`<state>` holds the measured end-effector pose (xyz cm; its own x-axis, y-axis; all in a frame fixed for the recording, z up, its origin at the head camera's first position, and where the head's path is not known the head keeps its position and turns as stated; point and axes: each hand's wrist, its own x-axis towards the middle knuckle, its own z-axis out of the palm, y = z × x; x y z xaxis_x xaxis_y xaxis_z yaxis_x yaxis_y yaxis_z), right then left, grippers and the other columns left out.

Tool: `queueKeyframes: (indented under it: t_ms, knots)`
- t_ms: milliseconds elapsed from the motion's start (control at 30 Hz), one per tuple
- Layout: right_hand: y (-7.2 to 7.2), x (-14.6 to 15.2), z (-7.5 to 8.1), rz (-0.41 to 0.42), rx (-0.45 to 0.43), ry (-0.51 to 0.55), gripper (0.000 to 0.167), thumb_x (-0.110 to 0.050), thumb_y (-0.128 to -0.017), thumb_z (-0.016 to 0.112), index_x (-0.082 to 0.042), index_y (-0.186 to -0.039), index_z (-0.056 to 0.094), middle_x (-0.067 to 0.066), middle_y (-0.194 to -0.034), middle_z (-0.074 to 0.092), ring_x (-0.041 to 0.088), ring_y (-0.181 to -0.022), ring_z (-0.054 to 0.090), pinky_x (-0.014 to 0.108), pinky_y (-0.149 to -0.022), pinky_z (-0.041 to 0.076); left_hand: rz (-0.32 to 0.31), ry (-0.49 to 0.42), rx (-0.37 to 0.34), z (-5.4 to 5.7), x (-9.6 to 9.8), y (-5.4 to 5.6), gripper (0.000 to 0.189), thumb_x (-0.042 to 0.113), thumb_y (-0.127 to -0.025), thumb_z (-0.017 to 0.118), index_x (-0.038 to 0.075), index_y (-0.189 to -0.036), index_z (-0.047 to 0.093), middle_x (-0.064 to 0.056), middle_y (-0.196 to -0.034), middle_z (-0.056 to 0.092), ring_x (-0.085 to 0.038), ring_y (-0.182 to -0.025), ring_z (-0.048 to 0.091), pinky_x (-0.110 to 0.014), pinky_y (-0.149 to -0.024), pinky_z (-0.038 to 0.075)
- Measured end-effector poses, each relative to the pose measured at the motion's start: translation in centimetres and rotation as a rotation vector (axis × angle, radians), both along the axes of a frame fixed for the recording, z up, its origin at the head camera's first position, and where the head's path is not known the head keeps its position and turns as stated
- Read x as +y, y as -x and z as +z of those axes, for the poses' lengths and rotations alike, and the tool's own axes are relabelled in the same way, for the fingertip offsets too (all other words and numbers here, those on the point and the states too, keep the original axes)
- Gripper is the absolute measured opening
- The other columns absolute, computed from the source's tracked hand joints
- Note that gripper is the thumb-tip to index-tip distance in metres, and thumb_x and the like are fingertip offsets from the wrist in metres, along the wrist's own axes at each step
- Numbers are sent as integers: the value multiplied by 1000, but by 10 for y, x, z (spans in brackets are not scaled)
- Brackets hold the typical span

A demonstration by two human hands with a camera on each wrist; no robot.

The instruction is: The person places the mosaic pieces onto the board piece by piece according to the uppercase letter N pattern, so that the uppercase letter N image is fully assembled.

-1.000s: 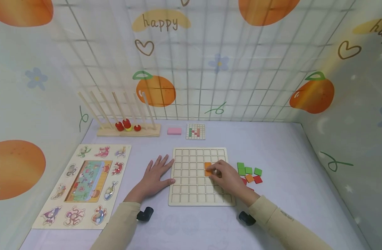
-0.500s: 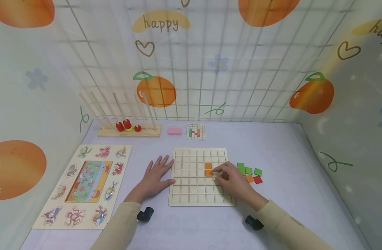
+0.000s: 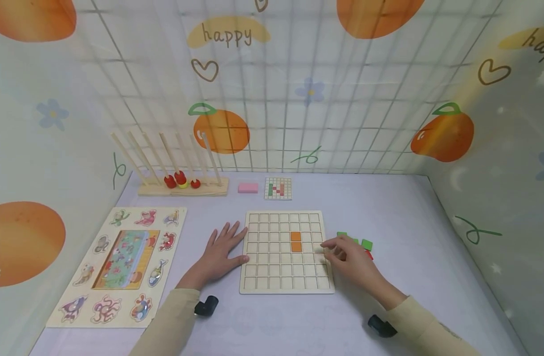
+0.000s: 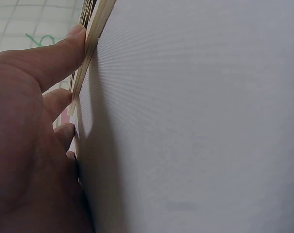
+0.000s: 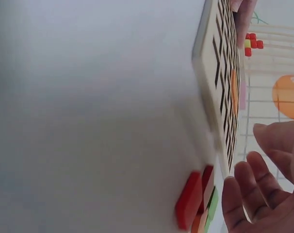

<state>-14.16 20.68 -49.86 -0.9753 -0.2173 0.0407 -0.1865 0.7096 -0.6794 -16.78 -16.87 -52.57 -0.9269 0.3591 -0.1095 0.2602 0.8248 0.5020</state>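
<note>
Filling a grid board (image 3: pixel 263 272) with coloured tiles. The board lies flat on the desk (image 3: pixel 405 212), and two of its cells hold orange tiles (image 3: pixel 296 242), one directly above the other in a single column right of centre; the other visible cells are bare. The left hand (image 3: pixel 220 253) rests flat with fingers spread, thumb and fingertips touching the board's left edge, apparently to steady it. The right hand (image 3: pixel 349 259) hangs over the right edge, its fingers loosely curved and well parted from the thumb (the right wrist view shows nothing between them). Beyond it lie loose green tiles (image 3: pixel 367 244), with a red tile (image 5: pixel 189 200) nearest the wrist camera; the hand covers part of this pile, so no count is possible.

The step in hand seems to fall between placements. The next move would call for a light pinch on one loose tile and close alignment with a cell, probably guided by the small pattern card (image 3: pixel 278 189) behind the board.

Other holders: a peg stand (image 3: pixel 147 190) carries a few red and yellow beads (image 3: pixel 180 176); a puzzle board (image 3: pixel 125 306) bears animal pieces around a rectangular picture.
</note>
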Motion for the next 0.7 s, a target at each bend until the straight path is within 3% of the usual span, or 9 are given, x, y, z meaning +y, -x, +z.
queueKeyframes:
  t_ms: [167,400,700]
  knots:
    - [-6,15,1,-15,10,-7,25,-7,-90,77,-14,-114,74,-2,-101,63,13,-78,57,23,-64,53,-2,2,6,0,-1,0,82,54,-95,65,21,-162,30,-6,-170,13,-33,-157,1,-56,-124,-7]
    - [-8,38,-1,-62,22,-64,27,-12,-88,81,-11,-114,75,0,-106,67,15,-88,61,31,-76,56,-3,1,1,-1,-1,0,82,55,-95,64,22,-162,29,-4,-171,12,-31,-157,0,-55,-124,-8]
    - [-6,55,-6,-162,-96,-128,30,-16,-89,79,-10,-118,73,5,-108,64,19,-87,58,23,-69,56,-1,2,-1,-2,-1,1,82,55,-95,64,22,-162,28,-4,-171,11,-30,-157,-1,-55,-124,-8]
